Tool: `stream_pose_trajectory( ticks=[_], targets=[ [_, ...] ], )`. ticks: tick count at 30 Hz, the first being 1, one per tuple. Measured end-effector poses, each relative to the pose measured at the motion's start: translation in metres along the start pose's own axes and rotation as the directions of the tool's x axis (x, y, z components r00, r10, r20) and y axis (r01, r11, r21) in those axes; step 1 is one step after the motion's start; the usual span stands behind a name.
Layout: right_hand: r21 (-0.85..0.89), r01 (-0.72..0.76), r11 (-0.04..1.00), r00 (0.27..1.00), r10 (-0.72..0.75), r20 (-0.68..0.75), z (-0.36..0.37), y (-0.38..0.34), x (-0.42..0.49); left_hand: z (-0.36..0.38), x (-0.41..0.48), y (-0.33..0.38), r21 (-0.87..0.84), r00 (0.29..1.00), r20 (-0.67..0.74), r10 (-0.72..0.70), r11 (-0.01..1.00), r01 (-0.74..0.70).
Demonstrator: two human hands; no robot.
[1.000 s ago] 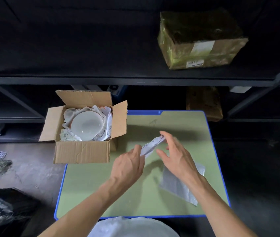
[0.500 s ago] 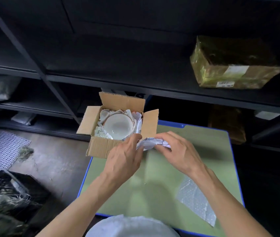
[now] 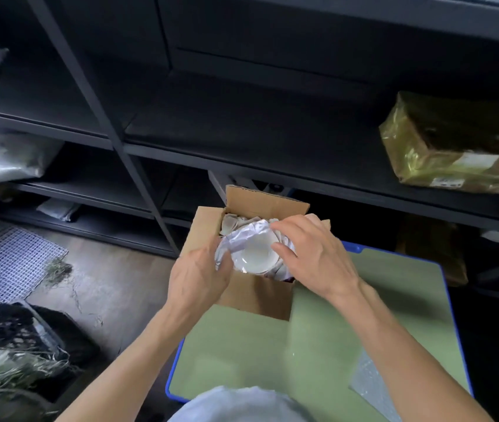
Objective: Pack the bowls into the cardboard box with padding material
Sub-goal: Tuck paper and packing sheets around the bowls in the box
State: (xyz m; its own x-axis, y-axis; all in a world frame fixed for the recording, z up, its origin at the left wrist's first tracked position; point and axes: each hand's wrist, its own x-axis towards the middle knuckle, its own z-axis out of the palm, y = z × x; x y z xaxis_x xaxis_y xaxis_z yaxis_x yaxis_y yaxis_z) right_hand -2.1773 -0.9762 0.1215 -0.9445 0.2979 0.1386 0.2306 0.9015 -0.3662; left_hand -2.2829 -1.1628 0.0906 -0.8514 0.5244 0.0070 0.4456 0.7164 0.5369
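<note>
The left hand (image 3: pixel 199 275) and the right hand (image 3: pixel 312 254) hung together over the open cardboard box (image 3: pixel 257 296), one at each side of the white bowl (image 3: pixel 255 254) that lay inside it, mouth up. The left hand's fingers were curled on a strip of crumpled paper (image 3: pixel 242 236) at the near-left edge of the bowl. The strip ran round the bowl's far rim to the right hand, whose bent fingers lay on it there; whether they pinched it or only pressed it could not be told. Held at both ends like that, the paper looked meant to be tucked down between bowl and cardboard, so that the bowl would not knock against the walls. More white padding already showed at the far-left corner of the box. The box stood at the far-left corner of the green table (image 3: pixel 333 330), flaps up, within easy reach. A sheet of bubble wrap (image 3: pixel 370 388) lay at the near right of the table, probably kept for a later layer.
</note>
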Motion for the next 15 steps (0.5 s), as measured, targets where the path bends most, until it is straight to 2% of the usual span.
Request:
stream_pose_trajectory(
  ticks=[6,9,15],
  targets=[
    [-0.093,-0.006,0.996,0.975,0.027,0.223,0.028,-0.006,0.032,-0.007,0.028,-0.024,0.022,0.994,-0.017,-0.106,0.994,0.106],
    [-0.119,0.021,0.993,0.954,0.015,0.299,0.045,-0.008,0.04,-0.004,0.034,-0.029,0.031,0.994,0.001,-0.109,0.994,0.109],
    [-0.211,-0.003,0.977,0.954,0.066,0.293,0.05,0.002,0.027,0.002,0.035,-0.029,0.062,0.995,0.006,-0.104,0.993,0.103]
  ],
)
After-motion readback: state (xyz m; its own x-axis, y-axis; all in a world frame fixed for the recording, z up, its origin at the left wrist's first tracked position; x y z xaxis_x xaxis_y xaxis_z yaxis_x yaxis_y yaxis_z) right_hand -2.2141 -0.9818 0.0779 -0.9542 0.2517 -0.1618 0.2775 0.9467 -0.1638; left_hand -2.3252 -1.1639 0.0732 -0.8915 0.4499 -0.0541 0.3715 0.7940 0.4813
